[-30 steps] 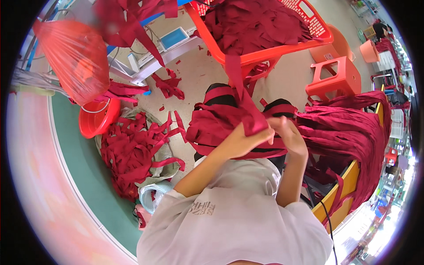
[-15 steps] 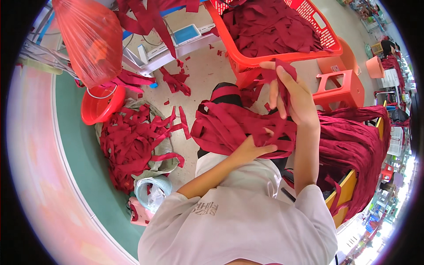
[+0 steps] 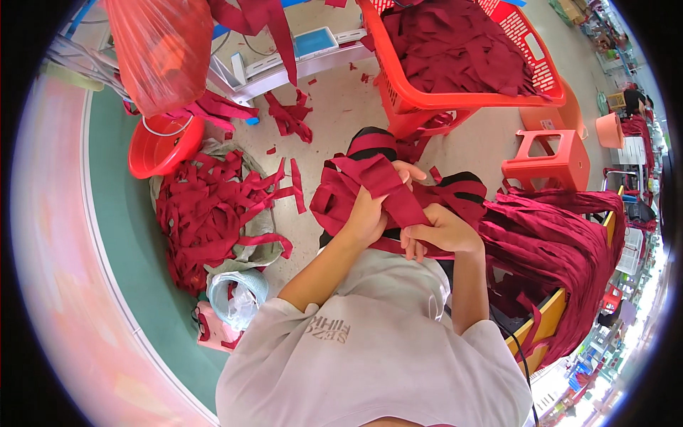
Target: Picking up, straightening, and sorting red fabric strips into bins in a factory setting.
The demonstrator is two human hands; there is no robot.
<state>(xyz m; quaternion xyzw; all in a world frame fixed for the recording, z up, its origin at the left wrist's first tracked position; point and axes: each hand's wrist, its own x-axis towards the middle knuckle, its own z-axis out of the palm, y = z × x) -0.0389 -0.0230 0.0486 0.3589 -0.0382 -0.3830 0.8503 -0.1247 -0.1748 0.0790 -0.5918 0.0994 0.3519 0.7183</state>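
A dark red fabric strip [image 3: 400, 202] is stretched over my lap between my two hands. My left hand [image 3: 367, 218] is closed on it; the strip crosses over the palm and hides part of the fingers, whose tips show beyond the cloth. My right hand [image 3: 453, 230] pinches the strip's nearer end between thumb and curled fingers. Beneath both hands, more red strips [image 3: 331, 202] lie across my knees on black cloth.
Ahead stands a red plastic basket [image 3: 400, 93] heaped with cut red pieces. Long strips [image 3: 562, 238] drape over a wooden-edged rack at right, near a red stool [image 3: 548, 162]. At left are a piled sack [image 3: 257, 240], a red basin [image 3: 139, 158] and a hanging red bag [image 3: 163, 57].
My right hand has come down from near the basket to my lap, bringing cloth with it. My left hand has moved up and forward, and the strip now spans both hands.
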